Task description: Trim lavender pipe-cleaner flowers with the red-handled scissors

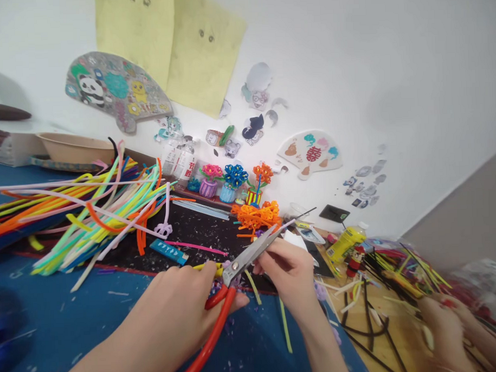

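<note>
Left hand (171, 313) clenched on red-handled scissors (250, 251); right hand (287, 277) pinching pale pipe-cleaner strip (288, 223) at blades. Trimming in hand; next snip calls for strip held steady.

Scissors (250, 252): metal blades (254, 250), glossy plastic handles (208, 339)

Scissors (250, 254), lower centre: grey blades, red handles. Pipe cleaners (90, 213), left of frame: orange, lime, yellow, pink, white. Orange pipe-cleaner cluster (255, 218), centre. Black mat (201, 231): white flecks. Panda fan (118, 90), upper left: grey, speckled, teal patches.
</note>
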The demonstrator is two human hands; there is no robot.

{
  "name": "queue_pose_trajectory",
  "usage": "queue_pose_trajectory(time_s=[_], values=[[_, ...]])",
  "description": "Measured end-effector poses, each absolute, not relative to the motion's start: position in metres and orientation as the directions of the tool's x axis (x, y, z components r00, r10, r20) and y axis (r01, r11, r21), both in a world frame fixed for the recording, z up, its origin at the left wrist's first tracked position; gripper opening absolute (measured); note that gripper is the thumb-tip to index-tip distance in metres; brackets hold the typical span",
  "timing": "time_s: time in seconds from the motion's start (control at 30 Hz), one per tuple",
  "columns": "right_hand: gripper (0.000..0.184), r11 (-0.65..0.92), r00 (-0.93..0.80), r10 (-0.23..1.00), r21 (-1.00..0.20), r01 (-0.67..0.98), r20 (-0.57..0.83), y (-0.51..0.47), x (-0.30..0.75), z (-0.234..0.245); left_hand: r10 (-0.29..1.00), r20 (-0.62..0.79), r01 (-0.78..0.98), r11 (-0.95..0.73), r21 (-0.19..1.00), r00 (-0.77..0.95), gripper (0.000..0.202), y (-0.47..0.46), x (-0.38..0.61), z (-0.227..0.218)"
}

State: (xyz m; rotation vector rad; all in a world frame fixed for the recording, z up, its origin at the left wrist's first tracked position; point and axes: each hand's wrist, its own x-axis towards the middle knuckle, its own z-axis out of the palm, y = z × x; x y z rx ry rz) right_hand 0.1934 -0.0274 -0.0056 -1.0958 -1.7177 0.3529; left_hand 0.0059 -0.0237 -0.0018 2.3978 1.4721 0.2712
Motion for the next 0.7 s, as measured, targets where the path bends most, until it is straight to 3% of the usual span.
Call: queue_pose_trajectory(time_s=[0.23, 0.7], values=[[0.028, 0.551, -0.08, 0.797, -0.667, 0.502, 0.598, -0.0261, 0.1946, -0.0058, 0.887, 0.046, 0.841, -0.451, 0.3, 0.459, 0.047, -0.0222, 0.004, -0.0066], [0.028, 0.543, -0.096, 0.803, -0.655, 0.526, 0.589, -0.0267, 0.1978, -0.0066, 0.891, 0.064, 0.844, -0.446, 0.297, 0.449, 0.044, -0.02, 0.0044, -0.0068]])
